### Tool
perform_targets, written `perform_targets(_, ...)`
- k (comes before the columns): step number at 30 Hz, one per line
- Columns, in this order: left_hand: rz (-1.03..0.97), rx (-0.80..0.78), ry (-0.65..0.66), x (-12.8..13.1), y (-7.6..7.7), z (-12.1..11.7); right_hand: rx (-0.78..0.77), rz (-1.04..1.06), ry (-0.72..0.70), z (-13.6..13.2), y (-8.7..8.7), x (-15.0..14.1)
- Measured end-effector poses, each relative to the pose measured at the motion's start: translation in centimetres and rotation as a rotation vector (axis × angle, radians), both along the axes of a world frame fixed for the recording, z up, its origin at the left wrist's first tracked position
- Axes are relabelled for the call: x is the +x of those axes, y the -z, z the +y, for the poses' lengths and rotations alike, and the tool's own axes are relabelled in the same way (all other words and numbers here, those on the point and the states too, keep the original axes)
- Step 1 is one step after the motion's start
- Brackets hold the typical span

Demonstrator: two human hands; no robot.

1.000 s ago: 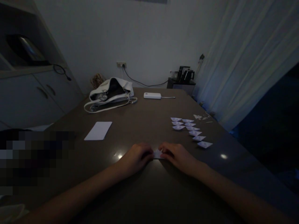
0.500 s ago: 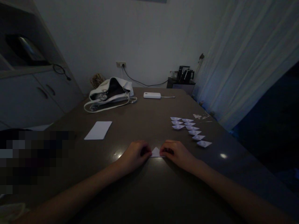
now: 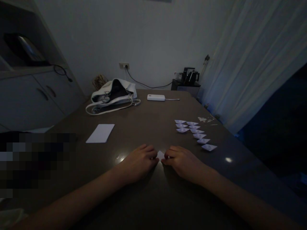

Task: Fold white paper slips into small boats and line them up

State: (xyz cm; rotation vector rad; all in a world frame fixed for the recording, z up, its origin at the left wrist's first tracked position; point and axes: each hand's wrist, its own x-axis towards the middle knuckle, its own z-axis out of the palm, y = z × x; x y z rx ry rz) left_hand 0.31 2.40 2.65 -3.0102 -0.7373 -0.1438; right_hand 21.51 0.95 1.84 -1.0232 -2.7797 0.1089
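Already boats (image 3: 199,136) folded at right; left hand (image 3: 141,162), right hand (image 3: 183,161) pinch part-folded paper (image 3: 160,155); sheets (image 3: 100,133) at left lie flat.

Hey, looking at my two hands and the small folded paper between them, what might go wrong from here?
First, the folded paper is small and pinched between the left hand and the right hand, so an uneven pull might tear or skew it. Second, the nearest paper boat sits beyond and to the right of the right hand; a wide sweep might knock it. Third, the dim light may make creases hard to see.
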Motion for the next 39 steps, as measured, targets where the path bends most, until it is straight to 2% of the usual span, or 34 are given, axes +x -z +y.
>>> perform_targets(3,0.024,0.006,0.047,-0.7,-0.4,0.4,-0.002,-0.041,0.0,0.3,-0.9,1.0)
perform_targets(6,0.007,-0.021,0.078,-1.6,-0.8,0.9,-0.077,-0.045,0.008,0.8,-1.6,2.3)
perform_targets(11,-0.003,-0.081,0.089,-2.0,-1.0,1.1,-0.143,-0.042,-0.005,0.9,-2.1,3.2)
perform_targets(15,-0.101,-0.163,0.015,-1.6,-0.5,0.9,-0.151,0.027,0.006,0.6,-1.8,2.6)
perform_targets(20,-0.21,-0.282,-0.109,-0.9,0.9,1.0,-0.143,0.077,0.039,0.4,-1.1,1.4)
perform_targets(25,-0.246,-0.27,-0.141,-0.5,2.3,1.1,-0.166,0.134,0.056,0.6,-0.3,1.1)
perform_targets(29,-0.312,-0.263,-0.173,-0.4,2.4,0.8,-0.193,0.283,0.146,0.9,0.7,1.1)
perform_targets(31,-0.418,-0.321,-0.211,-0.3,2.1,0.6,-0.233,0.393,0.22,1.0,1.0,1.0)
perform_targets(34,-0.54,-0.495,-0.279,0.0,1.8,0.1,-0.37,0.552,0.303,1.1,1.2,0.7)
perform_targets(39,-0.678,-0.894,-0.326,0.6,1.7,-0.3,-0.668,0.783,0.249,1.1,1.2,0.4)
